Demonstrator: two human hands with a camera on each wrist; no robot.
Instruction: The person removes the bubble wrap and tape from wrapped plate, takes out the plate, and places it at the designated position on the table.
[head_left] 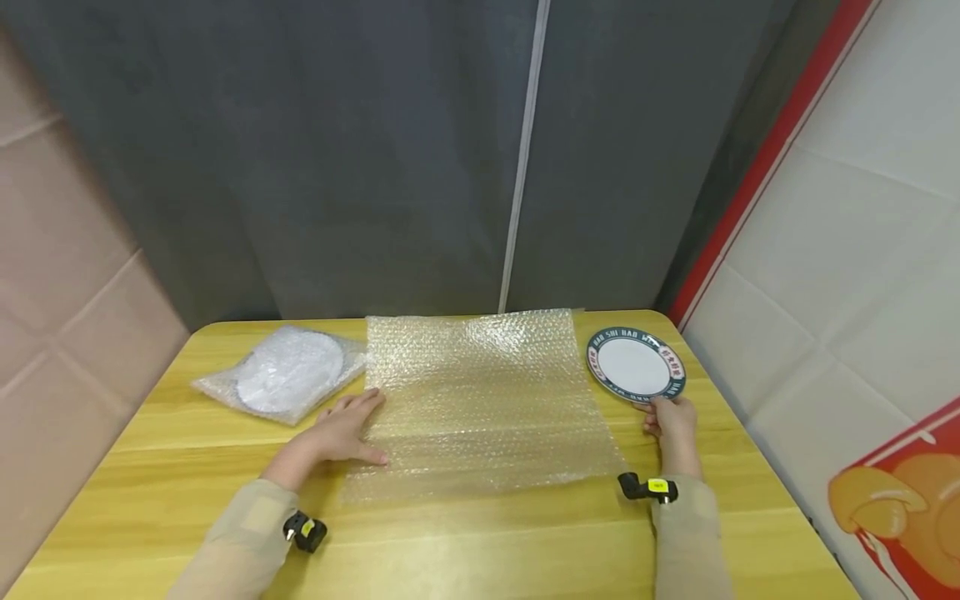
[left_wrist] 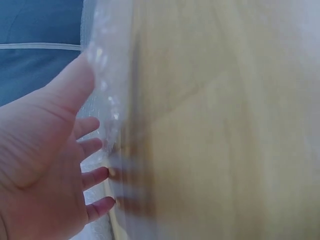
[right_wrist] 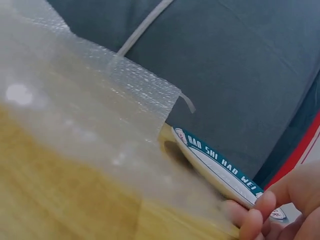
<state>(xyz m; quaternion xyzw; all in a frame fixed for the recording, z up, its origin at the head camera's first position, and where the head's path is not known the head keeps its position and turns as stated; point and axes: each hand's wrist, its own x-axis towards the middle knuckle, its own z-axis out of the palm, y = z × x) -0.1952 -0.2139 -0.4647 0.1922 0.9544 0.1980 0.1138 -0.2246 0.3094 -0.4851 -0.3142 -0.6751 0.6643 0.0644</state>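
Note:
A sheet of bubble wrap [head_left: 480, 400] lies spread flat on the middle of the wooden table. On its left edge rests my left hand [head_left: 337, 435], fingers spread and thumb out; the left wrist view shows the same hand [left_wrist: 45, 155] beside the sheet's edge. To the right of the sheet is a round plate [head_left: 634, 367] with a white centre and a dark green lettered rim. My right hand [head_left: 673, 423] pinches the plate's near rim. In the right wrist view the plate [right_wrist: 225, 170] appears edge-on, tilted, with my fingertips at its lower end.
A bubble-wrapped round white item [head_left: 288, 371] sits at the table's back left, close to the sheet. Behind the wooden table [head_left: 465, 550] hangs a dark grey curtain [head_left: 337, 167]. Pale walls flank both sides, the right one [head_left: 840, 275] carrying a red stripe and a food picture.

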